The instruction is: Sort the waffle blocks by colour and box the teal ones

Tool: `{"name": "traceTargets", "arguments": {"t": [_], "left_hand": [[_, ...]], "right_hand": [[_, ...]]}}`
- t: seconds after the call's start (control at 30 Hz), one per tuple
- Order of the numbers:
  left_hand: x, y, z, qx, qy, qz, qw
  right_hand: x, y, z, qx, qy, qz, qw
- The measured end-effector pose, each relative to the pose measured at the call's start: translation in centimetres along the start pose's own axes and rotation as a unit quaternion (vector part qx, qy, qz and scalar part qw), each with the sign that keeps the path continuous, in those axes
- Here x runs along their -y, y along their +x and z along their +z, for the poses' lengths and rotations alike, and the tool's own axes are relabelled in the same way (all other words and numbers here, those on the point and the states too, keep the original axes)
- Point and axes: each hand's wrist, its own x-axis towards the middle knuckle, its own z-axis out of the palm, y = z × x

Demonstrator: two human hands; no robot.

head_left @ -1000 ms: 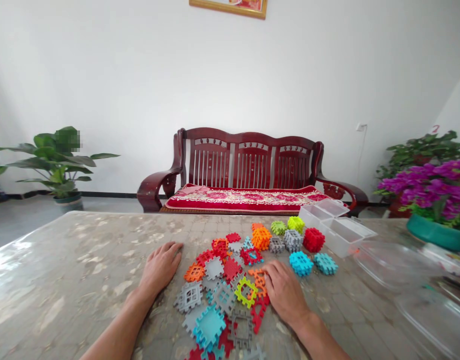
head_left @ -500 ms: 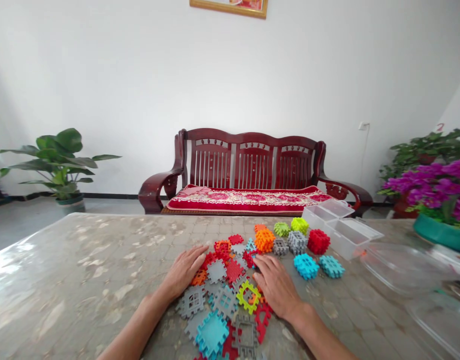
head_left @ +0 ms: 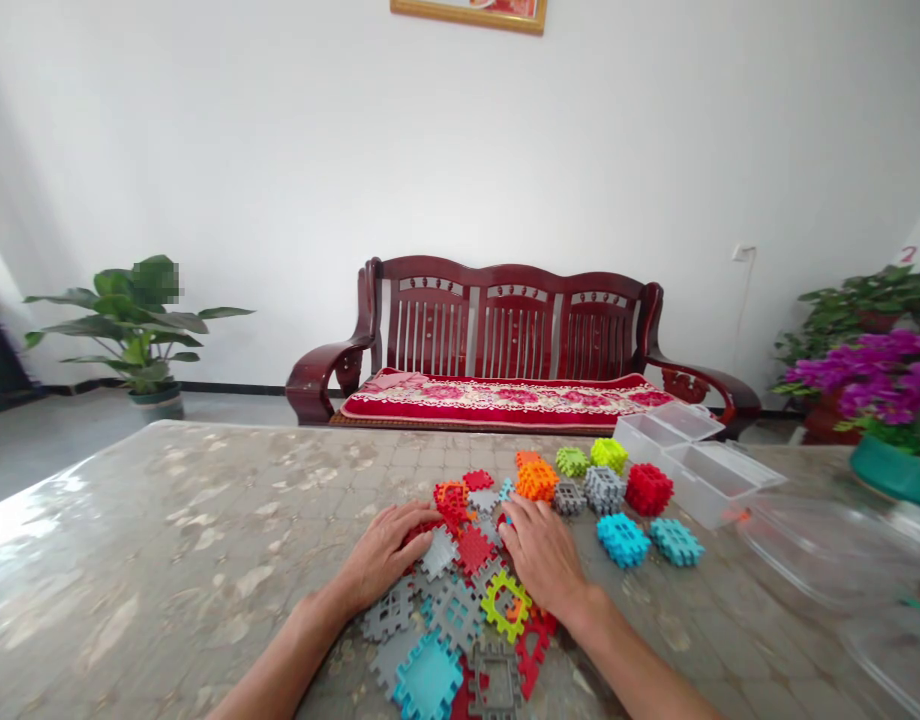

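Note:
A loose pile of flat interlocking plastic tiles lies between my hands: a grey tile (head_left: pixel 439 553), a red tile (head_left: pixel 476 549), a lime frame tile (head_left: pixel 506 606), a light-blue tile (head_left: pixel 428 677), a dark grey frame tile (head_left: pixel 495 682) and others. My left hand (head_left: pixel 392 545) rests on the pile's left edge, fingers stretched over red tiles and thumb beside the grey one. Across from it, my right hand (head_left: pixel 541 550) lies palm down at the right edge. Its outstretched fingers partly hide red and blue pieces near the orange stack (head_left: pixel 536 480). What lies under both palms is hidden.
Right of the pile stand sorted stacks: red (head_left: pixel 649 489), grey (head_left: pixel 605 487), lime (head_left: pixel 608 455) and blue (head_left: pixel 623 540). Behind them sits an open clear plastic box (head_left: pixel 704 480); clear lids (head_left: pixel 820 550) lie farther right, near a teal flower pot (head_left: pixel 891 474).
My left hand has slid right over the pile's edge, covering an orange tile and reaching the grey one. My right fingers have shifted slightly up toward the orange stack. The view has turned a little left.

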Motion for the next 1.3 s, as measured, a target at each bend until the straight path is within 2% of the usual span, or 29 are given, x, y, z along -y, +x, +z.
{"name": "traceTargets", "arguments": {"t": [0.17,0.4,0.57,0.73,0.8,0.9,1.0,1.1,1.2,1.3], "left_hand": [[0.1,0.0,0.0,-0.004,0.001,0.012,1.0],[-0.6,0.0,-0.3,0.011,-0.007,0.015,1.0],[-0.9,0.0,-0.3,0.038,-0.048,0.01,0.998],[-1.2,0.4,-1.1,0.016,-0.139,-0.029,0.99],[-1.3,1.3,-1.4,0.008,-0.134,-0.04,0.99],[-1.5,4.1,-1.4,0.047,-0.058,-0.042,0.996],[-1.6,7.7,-0.4,0.081,-0.003,-0.031,0.996],[-1.8,10.6,1.1,0.12,-0.001,-0.007,0.993],[-2.4,11.8,2.6,0.145,-0.016,0.024,0.989],[-3.6,11.6,3.2,0.155,-0.039,0.064,0.985]], "right_hand": [[0.1,0.2,0.8,0.017,-0.036,0.001,0.999],[-0.3,-2.0,-0.6,0.009,0.003,-0.005,1.0],[-0.9,-3.5,-1.8,0.017,0.092,0.005,0.996],[-2.3,-4.6,-1.6,-0.051,0.22,0.084,0.971],[-2.7,-4.8,-1.2,-0.078,0.252,0.121,0.957],[-3.1,-4.7,-0.8,-0.091,0.276,0.151,0.945],[-3.3,-4.5,-0.7,-0.082,0.283,0.156,0.943],[-3.5,-4.4,-0.6,-0.084,0.271,0.157,0.946],[-3.6,-4.4,-0.7,-0.081,0.256,0.151,0.951],[-3.6,-4.3,-0.8,-0.071,0.25,0.143,0.955]]}}
